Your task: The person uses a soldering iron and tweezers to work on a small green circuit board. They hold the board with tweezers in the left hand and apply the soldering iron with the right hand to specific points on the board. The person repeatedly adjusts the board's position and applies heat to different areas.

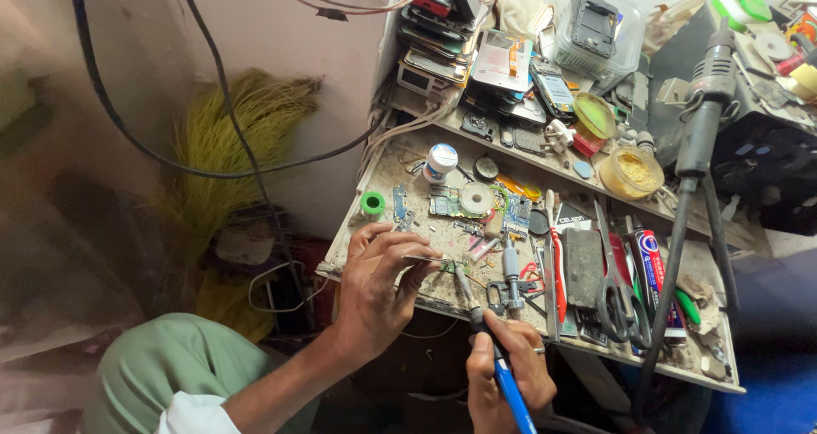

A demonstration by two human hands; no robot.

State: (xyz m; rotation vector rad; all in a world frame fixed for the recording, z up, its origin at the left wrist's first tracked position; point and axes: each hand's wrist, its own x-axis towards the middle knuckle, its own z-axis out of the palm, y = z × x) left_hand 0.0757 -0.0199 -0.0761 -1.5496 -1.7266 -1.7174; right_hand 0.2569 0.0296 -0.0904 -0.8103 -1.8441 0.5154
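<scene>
Right hand (509,368) is gripping a blue-handled soldering iron (498,357), grip closed round it. Left hand (379,276) is pinching tweezers (423,259), tip just beside a small green circuit piece (448,266). Beyond lies a red-and-blue tube (654,268); farther along the desk (383,179), a white blue-capped jar (440,162).

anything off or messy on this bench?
Cluttered rather than broken. The workbench is strewn with loose parts and debris, and phones are heaped askew at the back shelf. The left hand holds tweezers to a small board; the right hand grips a soldering iron. No visible spill.
</scene>
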